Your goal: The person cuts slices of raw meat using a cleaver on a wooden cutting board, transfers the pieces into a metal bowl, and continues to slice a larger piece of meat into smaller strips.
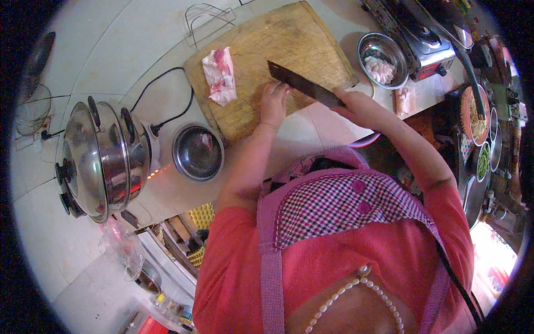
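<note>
My right hand (361, 107) grips the handle of a cleaver (304, 84), whose dark blade reaches over the wooden cutting board (267, 46). On the board by the blade's lower edge is my left hand (273, 104), its fingers bent; whether something small lies under the fingertips cannot be made out. A slab of raw meat with pale fat (220, 76) lies at the board's left side, apart from both hands. To the right of the board, a metal bowl (362, 46) holds sliced pale meat (379, 70). Another piece of meat (405, 101) rests on the counter below that bowl.
A lidded steel pot (114, 158) stands on the left, with a metal bowl (198, 154) between it and the board. Behind the board is a wire rack (208, 21). A gas stove (434, 58) stands at upper right; bowls of food, one with green vegetables (483, 162), sit at far right.
</note>
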The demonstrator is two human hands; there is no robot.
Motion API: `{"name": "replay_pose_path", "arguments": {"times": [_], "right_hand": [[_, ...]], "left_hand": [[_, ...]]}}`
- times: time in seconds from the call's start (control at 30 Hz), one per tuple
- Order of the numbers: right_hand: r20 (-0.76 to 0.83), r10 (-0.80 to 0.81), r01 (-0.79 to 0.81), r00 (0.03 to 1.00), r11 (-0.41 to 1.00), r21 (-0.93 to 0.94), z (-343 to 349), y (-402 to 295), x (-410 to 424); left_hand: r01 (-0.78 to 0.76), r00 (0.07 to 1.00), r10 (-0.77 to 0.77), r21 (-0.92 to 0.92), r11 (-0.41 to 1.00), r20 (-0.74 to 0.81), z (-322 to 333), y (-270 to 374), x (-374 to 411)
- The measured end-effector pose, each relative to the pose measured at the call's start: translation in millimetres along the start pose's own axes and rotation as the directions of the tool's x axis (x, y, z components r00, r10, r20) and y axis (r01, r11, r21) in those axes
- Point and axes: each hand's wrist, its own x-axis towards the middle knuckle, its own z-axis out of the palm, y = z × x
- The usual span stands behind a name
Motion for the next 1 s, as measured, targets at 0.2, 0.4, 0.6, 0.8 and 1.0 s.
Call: {"name": "replay_pose_path", "arguments": {"times": [0.2, 0.4, 0.6, 0.8, 1.0], "right_hand": [[-0.032, 0.024, -0.018, 0.999, 0.980, 0.196, 13.7, -17.4, 60.7], [-0.144, -0.014, 0.026, 0.989, 0.996, 0.083, 23.0, 18.6, 19.1], [-0.094, 0.108, -0.105, 0.990, 0.994, 0.040, 9.0, 9.0, -14.6], [-0.045, 0.093, -0.092, 0.995, 0.995, 0.026, 4.5, -4.8, -15.9], [-0.042, 0.002, 0.004, 0.999, 0.990, 0.138, 6.2, 4.8, -8.4]], "left_hand": [[-0.040, 0.999, 0.039, 0.027, 0.999, 0.020, 5.9, -5.3, -1.9], [-0.080, 0.997, 0.079, 0.047, 0.996, 0.025, -5.6, 10.7, 7.5], [-0.037, 0.999, 0.036, -0.041, 0.999, -0.002, -5.6, 8.6, 2.7], [-0.061, 0.998, 0.060, -0.046, 0.997, -0.018, -4.9, 4.1, 2.1], [-0.016, 1.000, 0.017, -0.013, 1.000, 0.024, -2.3, 0.6, 3.0]]}}
